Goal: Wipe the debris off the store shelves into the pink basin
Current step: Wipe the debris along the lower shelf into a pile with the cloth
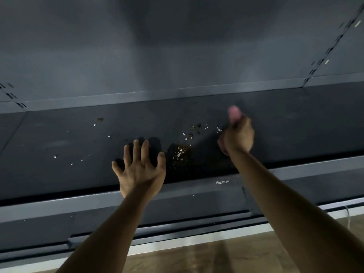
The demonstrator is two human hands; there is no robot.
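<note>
Dark grey shelf (295, 123) is viewed from the front and above. Debris (181, 152) is scattered over its middle: a brown-and-white pile lies between the two hands, with loose white and brown flecks spread to the left and toward the back. A few white flecks are caught on the front lip (295, 170). Left hand (140, 170) is held flat with fingers straight and spread, just left of the pile; contact with the shelf cannot be told. Right hand (239, 136) is curled round a pink item (234, 113), blurred, kind not identifiable, just right of the pile. Brown floor (226, 257) is seen below.
</note>
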